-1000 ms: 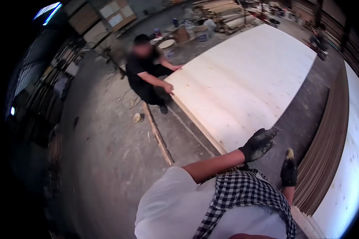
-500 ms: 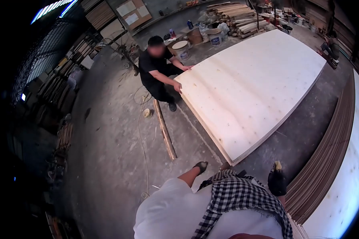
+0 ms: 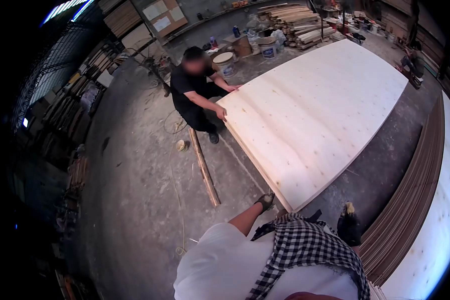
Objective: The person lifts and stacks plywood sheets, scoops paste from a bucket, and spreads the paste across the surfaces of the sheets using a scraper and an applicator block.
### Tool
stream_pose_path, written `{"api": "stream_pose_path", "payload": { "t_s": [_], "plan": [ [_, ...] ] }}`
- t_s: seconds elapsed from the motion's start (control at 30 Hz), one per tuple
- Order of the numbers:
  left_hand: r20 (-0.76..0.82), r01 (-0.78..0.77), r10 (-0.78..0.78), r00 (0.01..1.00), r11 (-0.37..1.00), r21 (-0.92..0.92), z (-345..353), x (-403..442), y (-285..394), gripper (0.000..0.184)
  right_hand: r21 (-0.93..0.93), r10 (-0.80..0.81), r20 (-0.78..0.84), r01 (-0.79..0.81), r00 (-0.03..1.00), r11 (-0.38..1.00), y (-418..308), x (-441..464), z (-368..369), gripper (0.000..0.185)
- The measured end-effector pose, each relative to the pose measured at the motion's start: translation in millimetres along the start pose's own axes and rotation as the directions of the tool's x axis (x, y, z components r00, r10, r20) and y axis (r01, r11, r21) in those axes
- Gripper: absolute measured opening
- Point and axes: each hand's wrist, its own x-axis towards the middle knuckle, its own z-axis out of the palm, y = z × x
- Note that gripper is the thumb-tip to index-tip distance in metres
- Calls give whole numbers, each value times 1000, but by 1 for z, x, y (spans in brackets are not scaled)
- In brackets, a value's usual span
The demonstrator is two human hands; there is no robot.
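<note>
Head view: left hand (image 3: 266, 201) moved nearer panel stack (image 3: 315, 125)
Edge: seemingly within reach
Right hand (image 3: 349, 229): grip unclear, as is left's

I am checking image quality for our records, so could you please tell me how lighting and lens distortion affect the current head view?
Head view: the wide lens bows the large pale panel's edges, and the corners fall dark; head view, lower right: bluish glare washes over the right-hand sheet; head view, bottom: the right hand is so dark that its fingers barely separate.
</note>
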Motion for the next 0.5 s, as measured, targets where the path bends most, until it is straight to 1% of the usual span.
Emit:
{"api": "stream_pose_path", "payload": {
  "t_s": [0.03, 0.1, 0.17, 0.23, 0.3, 0.33, 0.4, 0.43, 0.47, 0.5],
  "plan": [
    [4, -4, 4, 1000, 1000, 10, -2, 4, 5, 43, 79, 23, -22, -21, 999, 997, -7, 3, 1, 36],
    [-9, -3, 3, 1000, 999, 49, -5, 10, 10, 43, -28, -54, -21, 54, 998, 998, 0, 6, 9, 35],
    [-16, -19, 21, 1000, 995, 93, -11, 17, 8, 43, -69, -57, 6, 57, 998, 996, 10, 6, 16, 35],
    [-14, -52, 54, 998, 989, 140, -17, 32, -10, 44, -49, 15, 55, -13, 998, 999, 20, 4, 20, 35],
    [10, -38, 37, 999, 990, 137, -26, 77, -52, 45, -30, 85, 102, -82, 991, 996, 27, 3, 23, 36],
    [22, -31, 28, 999, 990, 135, -28, 91, -66, 45, -35, 95, 110, -92, 989, 995, 27, 3, 23, 36],
    [-40, -48, 64, 997, 946, 320, -30, 92, -71, 51, -56, 91, 110, -85, 990, 995, 26, 4, 22, 37],
    [-70, -50, 86, 994, 911, 408, -31, 93, -71, 55, 6, 99, 100, -101, 990, 995, 26, 4, 23, 37],
    [-66, -53, 89, 994, 907, 417, -32, 95, -71, 56, 69, 108, 91, -114, 990, 991, 27, 4, 24, 37],
    [-62, -57, 91, 994, 904, 424, -32, 95, -69, 56, 209, 141, 84, -156, 986, 965, 32, 4, 29, 37]
  ]
}}
